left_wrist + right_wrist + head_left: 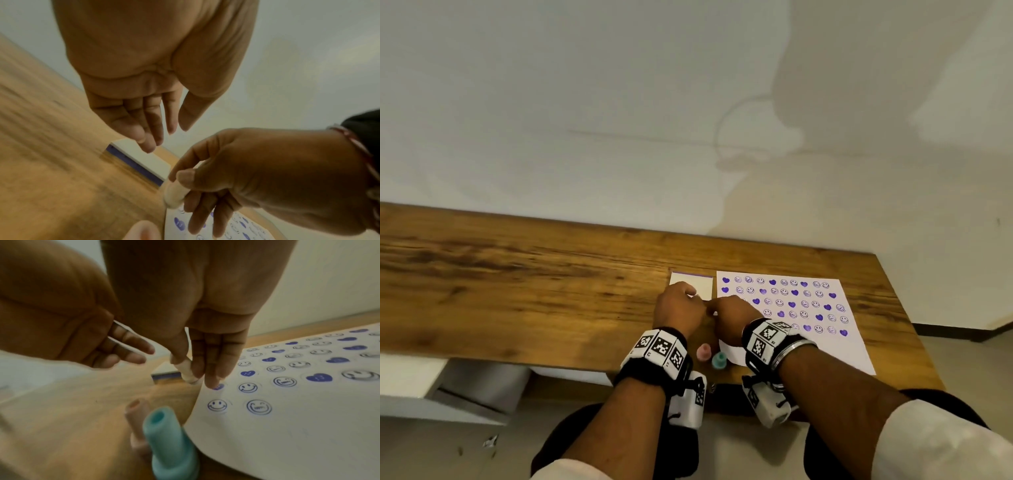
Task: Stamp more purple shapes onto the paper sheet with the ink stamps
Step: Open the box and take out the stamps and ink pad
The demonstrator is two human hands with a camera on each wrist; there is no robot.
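The white paper sheet (pixel 811 353) lies on the right of the wooden table, covered in rows of purple hearts and smiley faces. My right hand (pixel 729 313) hovers at its left edge and pinches a small white stamp (pixel 188 369) between thumb and fingers, its base tilted down toward the table. Just left of the sheet lies the ink pad (pixel 697 284), white with a purple edge. My left hand (pixel 678 306) hangs over the pad with fingers (pixel 152 129) relaxed and holds nothing. Pink stamp (pixel 703 352) and teal stamp (pixel 719 360) stand upright near the table's front edge.
The wooden table (pixel 517 274) stretches bare to the left of the pad. A pale wall rises right behind it. The sheet's lower part (pixel 287 443) carries no prints. The two standing stamps (pixel 168 443) sit close below my wrists.
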